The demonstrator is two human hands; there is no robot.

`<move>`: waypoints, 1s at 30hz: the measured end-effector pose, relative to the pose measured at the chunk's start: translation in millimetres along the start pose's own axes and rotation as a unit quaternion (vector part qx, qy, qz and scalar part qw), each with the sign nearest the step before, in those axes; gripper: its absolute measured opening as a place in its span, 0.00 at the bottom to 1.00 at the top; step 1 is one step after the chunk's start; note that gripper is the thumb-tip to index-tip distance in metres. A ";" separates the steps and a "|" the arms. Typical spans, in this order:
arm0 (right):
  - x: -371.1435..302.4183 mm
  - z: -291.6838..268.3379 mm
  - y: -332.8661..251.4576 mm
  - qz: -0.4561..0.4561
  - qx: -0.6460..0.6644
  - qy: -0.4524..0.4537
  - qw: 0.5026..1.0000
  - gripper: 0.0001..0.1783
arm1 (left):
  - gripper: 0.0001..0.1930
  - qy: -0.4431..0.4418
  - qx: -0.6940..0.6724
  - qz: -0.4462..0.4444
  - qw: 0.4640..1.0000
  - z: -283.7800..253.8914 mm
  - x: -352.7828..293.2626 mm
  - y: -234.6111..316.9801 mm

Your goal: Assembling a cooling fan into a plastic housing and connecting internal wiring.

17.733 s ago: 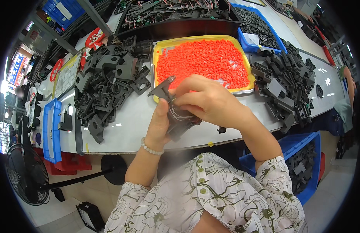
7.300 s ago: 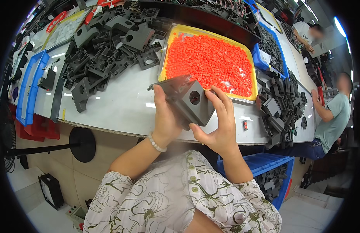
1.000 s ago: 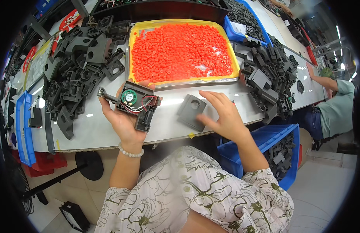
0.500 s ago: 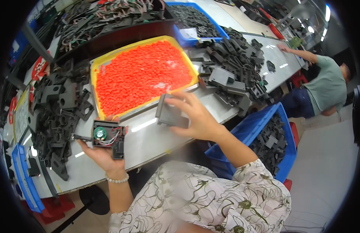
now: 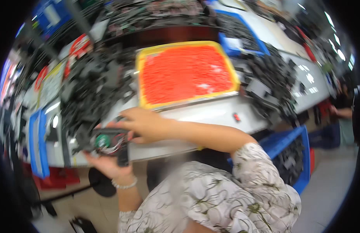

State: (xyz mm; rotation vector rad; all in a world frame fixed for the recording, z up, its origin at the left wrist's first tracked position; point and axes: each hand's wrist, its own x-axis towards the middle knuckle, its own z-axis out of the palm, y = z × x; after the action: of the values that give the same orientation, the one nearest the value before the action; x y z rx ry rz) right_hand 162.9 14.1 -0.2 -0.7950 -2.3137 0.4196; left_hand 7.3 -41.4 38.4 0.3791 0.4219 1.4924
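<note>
My left hand (image 5: 108, 165), palm up with a beaded bracelet at the wrist, supports an open black plastic housing (image 5: 123, 155). Inside the housing lie a green round speaker (image 5: 102, 141) and thin red and white wires (image 5: 117, 143). My right hand (image 5: 147, 124) reaches across to the housing's far right edge, fingers bent around a dark part there. Motion blur and the fingers hide what that part is; the grey cover seen earlier cannot be made out.
Behind the hands stands a yellow-rimmed tray (image 5: 187, 101) of small red pieces. Black plastic parts (image 5: 90, 85) are heaped at left, more parts (image 5: 265, 77) at right. A small red-and-black piece (image 5: 236, 117) lies on the white table. A blue crate (image 5: 304, 155) stands lower right.
My right hand has moved left from in front of the tray to the housing. The view has shifted, and the person at right shows only in part now.
</note>
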 end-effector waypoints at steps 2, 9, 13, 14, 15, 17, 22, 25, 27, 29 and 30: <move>13.5 14.3 1.0 -0.033 -0.046 0.038 0.998 0.33 | 0.34 -0.038 0.056 0.024 0.997 -10.6 0.6 7.7; -94.6 -118.6 8.9 0.221 -0.172 0.107 0.954 0.25 | 0.34 0.041 0.094 -0.045 0.994 6.9 17.0 -24.6; -173.5 -207.5 -9.5 0.432 -0.280 0.099 0.852 0.31 | 0.34 0.036 0.078 -0.068 0.994 13.6 18.9 -46.0; -189.1 -221.0 -11.2 0.486 -0.313 0.071 0.813 0.36 | 0.35 0.034 0.067 -0.079 0.994 20.5 18.9 -52.4; -209.4 -231.9 -8.5 0.517 -0.321 0.044 0.792 0.39 | 0.35 0.031 0.064 -0.084 0.994 24.1 20.0 -59.5; -236.1 -237.0 4.2 0.524 -0.278 0.048 0.804 0.38 | 0.36 -0.026 0.042 -0.127 0.991 27.0 21.4 -71.5; -241.3 -239.6 9.1 0.521 -0.253 0.072 0.812 0.37 | 0.38 -0.025 0.021 -0.149 0.988 38.1 14.7 -83.4; -215.5 -232.0 -8.3 0.477 -0.264 0.121 0.829 0.37 | 0.39 -0.002 0.038 -0.146 0.989 35.9 11.1 -83.8; -195.0 -216.7 -16.8 0.393 -0.216 0.204 0.870 0.39 | 0.40 0.014 0.043 -0.120 0.992 31.2 10.5 -91.2; -176.9 -192.3 -25.8 0.321 -0.096 0.219 0.917 0.41 | 0.40 -0.026 0.010 -0.146 0.989 31.6 11.8 -95.4; -160.7 -181.7 -39.2 0.316 -0.058 0.202 0.925 0.41 | 0.40 -0.043 -0.006 -0.156 0.987 36.3 12.0 -97.9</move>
State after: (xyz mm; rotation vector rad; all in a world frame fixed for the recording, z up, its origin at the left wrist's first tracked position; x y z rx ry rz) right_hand 364.8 -102.8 76.7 -1.5363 -1.6714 0.3477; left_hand 110.8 -33.3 21.5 0.3490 0.3850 1.1703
